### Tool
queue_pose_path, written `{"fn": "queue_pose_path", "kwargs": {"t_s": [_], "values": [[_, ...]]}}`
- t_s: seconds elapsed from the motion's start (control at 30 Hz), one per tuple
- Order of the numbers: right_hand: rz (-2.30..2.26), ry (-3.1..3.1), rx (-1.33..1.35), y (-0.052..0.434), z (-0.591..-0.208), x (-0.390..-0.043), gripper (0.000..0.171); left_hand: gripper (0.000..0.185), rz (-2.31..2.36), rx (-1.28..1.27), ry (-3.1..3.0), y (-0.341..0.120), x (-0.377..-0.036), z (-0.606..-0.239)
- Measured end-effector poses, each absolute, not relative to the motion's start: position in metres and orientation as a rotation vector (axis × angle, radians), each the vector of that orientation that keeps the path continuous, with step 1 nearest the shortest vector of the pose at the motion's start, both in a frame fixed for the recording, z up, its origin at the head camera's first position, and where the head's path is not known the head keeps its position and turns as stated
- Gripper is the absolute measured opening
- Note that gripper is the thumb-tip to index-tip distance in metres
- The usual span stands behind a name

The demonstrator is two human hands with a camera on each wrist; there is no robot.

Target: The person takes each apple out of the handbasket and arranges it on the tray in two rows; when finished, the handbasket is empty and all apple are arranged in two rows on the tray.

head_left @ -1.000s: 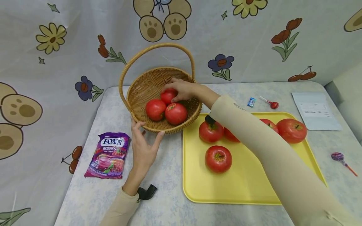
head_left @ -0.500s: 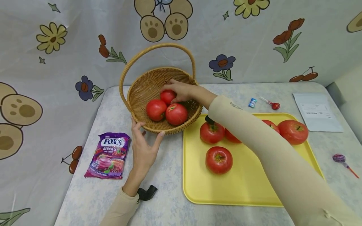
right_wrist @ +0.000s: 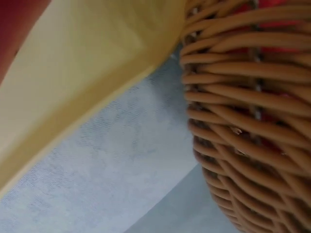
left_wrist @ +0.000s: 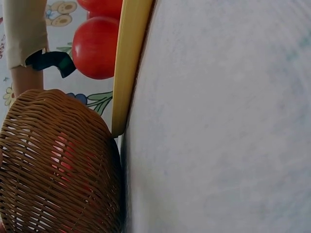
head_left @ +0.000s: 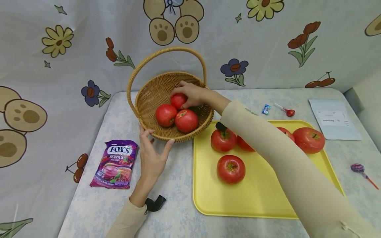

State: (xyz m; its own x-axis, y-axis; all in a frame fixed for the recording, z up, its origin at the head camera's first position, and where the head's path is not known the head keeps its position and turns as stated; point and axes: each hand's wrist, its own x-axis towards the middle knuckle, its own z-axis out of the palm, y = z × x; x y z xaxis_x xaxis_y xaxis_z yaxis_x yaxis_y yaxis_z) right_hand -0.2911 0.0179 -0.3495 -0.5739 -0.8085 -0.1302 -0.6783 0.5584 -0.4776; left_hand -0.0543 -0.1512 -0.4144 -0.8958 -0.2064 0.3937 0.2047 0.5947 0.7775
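A wicker basket [head_left: 148,96] with a tall handle stands on the table and holds three red tomatoes. My right hand [head_left: 190,94] reaches into it and grips the rear tomato [head_left: 178,100]. Two more tomatoes [head_left: 166,115] [head_left: 186,120] lie in front of it. My left hand [head_left: 150,155] rests on the table with thumb and fingers spread against the basket's near rim. The left wrist view has the basket wall [left_wrist: 58,165] with red showing through; the right wrist view has the weave [right_wrist: 248,121] beside the tray edge [right_wrist: 97,73].
A yellow tray [head_left: 262,195] to the right carries several tomatoes, one at the front [head_left: 231,169]. A purple candy bag [head_left: 116,163] lies to the left. A small wrapped sweet [head_left: 266,109], two lollipops [head_left: 288,111] [head_left: 358,168] and a paper sheet [head_left: 333,119] lie at the right. A patterned cloth hangs behind.
Almost nothing has moved. My right hand stays on the rear tomato in the basket and my left hand stays at the rim; the head view shifted slightly.
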Motion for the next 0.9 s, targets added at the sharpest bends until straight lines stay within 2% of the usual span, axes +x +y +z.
{"fn": "queue_pose_path", "kwargs": {"t_s": [0.47,0.9], "values": [[-0.654,2.462,-1.28,0.031,-0.307,-0.283,0.057,0.066,-1.259,-0.001,-2.372,-0.151,-0.054,-0.413],[-0.748,2.407,-1.377,0.073,-0.278,-0.244,0.053,0.065,-1.261,-0.035,-2.351,-0.151,-0.053,-0.413]]}}
